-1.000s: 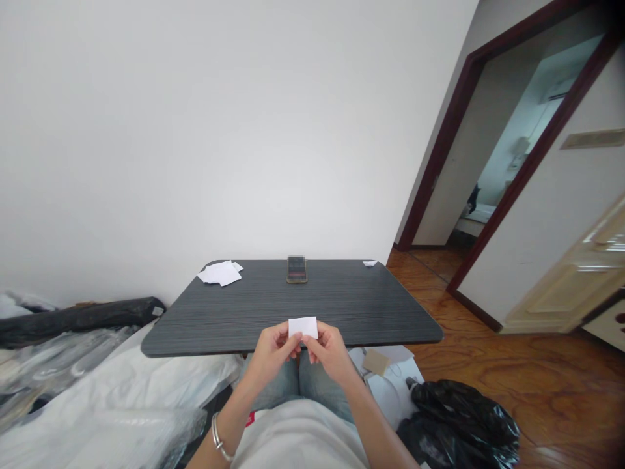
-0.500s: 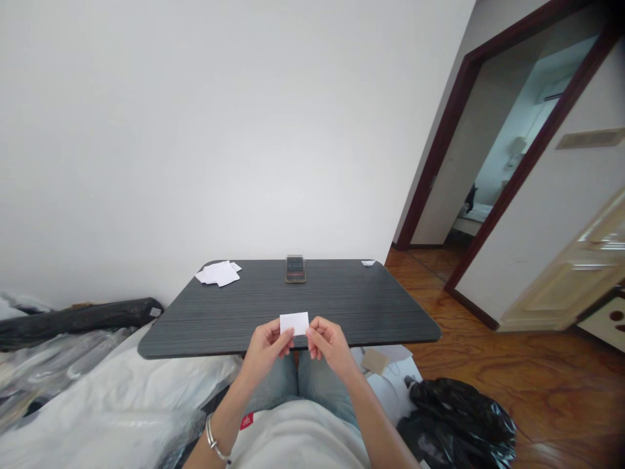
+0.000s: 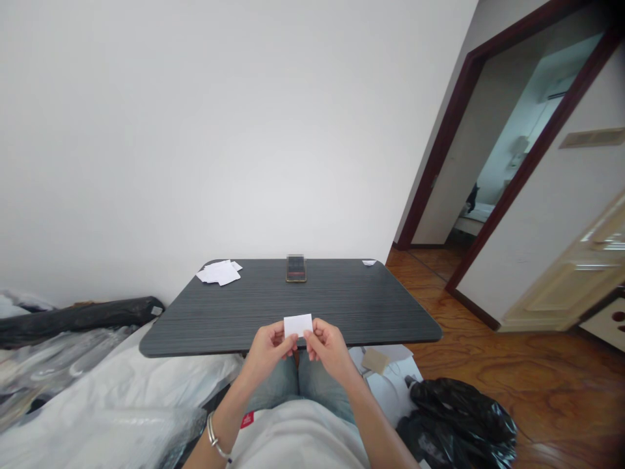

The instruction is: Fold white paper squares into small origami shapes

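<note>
A small white rectangular piece of paper (image 3: 297,324) is held up over the near edge of the dark table (image 3: 254,309). My left hand (image 3: 271,345) pinches its lower left part, thumb in front. At its lower right, my right hand (image 3: 326,342) grips it the same way, thumb on the front face. The fingers behind the paper are partly hidden. Toward the table's far left corner lies a loose pile of white papers (image 3: 219,273). A small white folded-looking paper (image 3: 369,263) rests near the far right corner.
A phone (image 3: 295,268) leans on a stand at the table's far edge, before the white wall (image 3: 293,130). Plastic-wrapped goods (image 3: 112,397) lie left of my legs. Black plastic bags (image 3: 463,417) sit on the wooden floor at right, near a doorway (image 3: 454,156).
The paper has shifted slightly right. My right thumb has moved inward onto its front face, from the right edge. The pile and phone have stayed put.
</note>
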### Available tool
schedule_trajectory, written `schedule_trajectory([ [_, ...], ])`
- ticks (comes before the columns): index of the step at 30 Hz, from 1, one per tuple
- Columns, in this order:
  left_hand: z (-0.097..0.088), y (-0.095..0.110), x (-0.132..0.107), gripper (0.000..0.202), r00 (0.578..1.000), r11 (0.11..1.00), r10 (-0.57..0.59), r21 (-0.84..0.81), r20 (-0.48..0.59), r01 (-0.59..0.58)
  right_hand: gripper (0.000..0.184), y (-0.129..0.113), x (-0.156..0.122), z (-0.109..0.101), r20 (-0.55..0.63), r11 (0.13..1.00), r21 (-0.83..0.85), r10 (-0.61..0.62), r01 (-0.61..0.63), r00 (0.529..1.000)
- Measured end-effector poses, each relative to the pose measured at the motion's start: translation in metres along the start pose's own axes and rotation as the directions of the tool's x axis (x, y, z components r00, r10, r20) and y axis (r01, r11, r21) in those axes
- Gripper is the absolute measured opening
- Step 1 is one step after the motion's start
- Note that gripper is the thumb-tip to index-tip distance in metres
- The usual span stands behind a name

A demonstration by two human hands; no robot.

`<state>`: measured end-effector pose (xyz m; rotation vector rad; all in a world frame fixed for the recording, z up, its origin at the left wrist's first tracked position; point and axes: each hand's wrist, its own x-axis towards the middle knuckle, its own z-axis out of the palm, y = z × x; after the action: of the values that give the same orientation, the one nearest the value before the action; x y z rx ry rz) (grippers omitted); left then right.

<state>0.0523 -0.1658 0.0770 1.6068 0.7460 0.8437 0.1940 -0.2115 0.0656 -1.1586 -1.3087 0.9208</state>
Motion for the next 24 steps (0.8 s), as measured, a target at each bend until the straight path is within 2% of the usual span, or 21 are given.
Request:
schedule_trajectory([
  [19,-0.009,-0.004,0.000,0.027,0.999,0.998,-0.015,-0.055,-0.038,0.012,0.026,-0.001,0.003,-0.013,-0.095,1.000,0.002,-0.016,0.017,0.995],
  [24,-0.009,-0.002,0.000,0.025,0.999,0.998,-0.011,-0.062,-0.043,0.008,0.022,-0.001,0.003,-0.012,-0.065,0.999,0.018,-0.034,0.035,0.997],
])
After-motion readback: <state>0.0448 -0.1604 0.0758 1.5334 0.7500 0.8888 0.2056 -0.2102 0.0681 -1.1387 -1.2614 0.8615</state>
